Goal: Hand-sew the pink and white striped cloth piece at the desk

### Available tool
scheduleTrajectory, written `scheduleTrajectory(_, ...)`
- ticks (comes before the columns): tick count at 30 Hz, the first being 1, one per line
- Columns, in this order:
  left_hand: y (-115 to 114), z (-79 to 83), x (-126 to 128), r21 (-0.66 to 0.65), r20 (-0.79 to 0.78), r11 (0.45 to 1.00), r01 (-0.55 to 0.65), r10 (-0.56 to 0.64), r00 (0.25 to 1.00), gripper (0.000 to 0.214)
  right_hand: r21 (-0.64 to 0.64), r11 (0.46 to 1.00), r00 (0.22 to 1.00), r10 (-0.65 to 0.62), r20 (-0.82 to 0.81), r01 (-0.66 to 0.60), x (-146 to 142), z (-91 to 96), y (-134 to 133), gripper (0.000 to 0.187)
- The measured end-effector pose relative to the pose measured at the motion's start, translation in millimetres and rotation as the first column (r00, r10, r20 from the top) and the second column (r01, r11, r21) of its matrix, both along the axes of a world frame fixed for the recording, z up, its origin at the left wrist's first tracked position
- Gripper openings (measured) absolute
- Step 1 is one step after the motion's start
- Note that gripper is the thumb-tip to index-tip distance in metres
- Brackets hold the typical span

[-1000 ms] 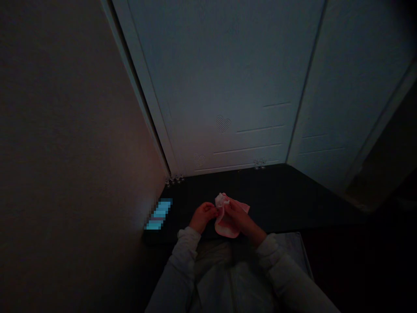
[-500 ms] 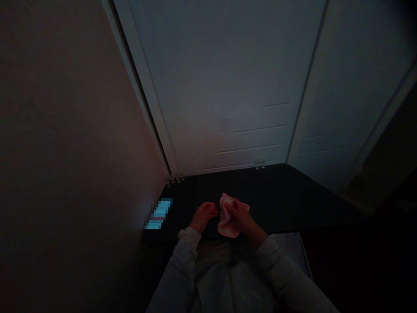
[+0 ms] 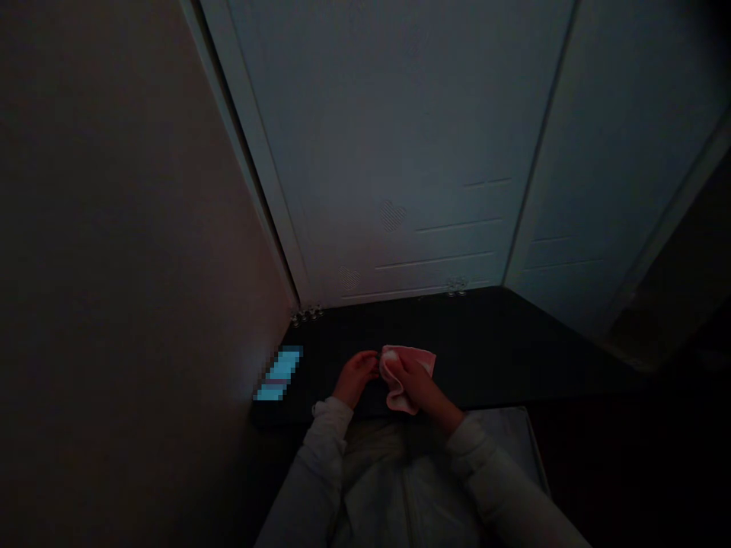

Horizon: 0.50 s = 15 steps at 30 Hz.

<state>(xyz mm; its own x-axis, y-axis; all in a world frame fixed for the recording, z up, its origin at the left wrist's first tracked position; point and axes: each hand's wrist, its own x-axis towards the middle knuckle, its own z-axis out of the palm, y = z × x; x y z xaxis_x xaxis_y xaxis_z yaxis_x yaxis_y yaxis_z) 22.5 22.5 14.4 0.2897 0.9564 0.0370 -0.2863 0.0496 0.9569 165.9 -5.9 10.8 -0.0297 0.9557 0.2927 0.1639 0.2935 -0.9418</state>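
The right hand [image 3: 421, 385], bottom centre, grips the bunched pink cloth [image 3: 423, 357]; the left hand [image 3: 354, 377] touches its left edge with curled fingers, grasp unclear. Pinching both corners evenly should keep folds neat.

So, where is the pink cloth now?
The pink cloth is low centre in the head view, gripped by the right hand, beside the left hand.

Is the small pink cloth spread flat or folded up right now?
Folded up, loosely: the small pink cloth is doubled over in the right hand, with the left hand at its near edge.
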Motion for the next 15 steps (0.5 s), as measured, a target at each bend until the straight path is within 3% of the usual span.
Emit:
scheduleTrajectory(8, 4.3, -5.0, -1.3, 0.105, -0.101, 0.994, -0.036, 0.047, 0.994, 0.034, -0.002, 0.999, 0.999, 0.043, 0.019, -0.043, -4.5, -1.9, -0.9, 0.029)
scheduleTrajectory(15, 4.8, -5.8, -0.5, 0.115, -0.085, 0.992, -0.049, 0.059, 0.995, 0.028, 0.033, 0.997, 0.995, 0.065, 0.071, -0.068, -3.8, -6.1, -0.6, 0.03)
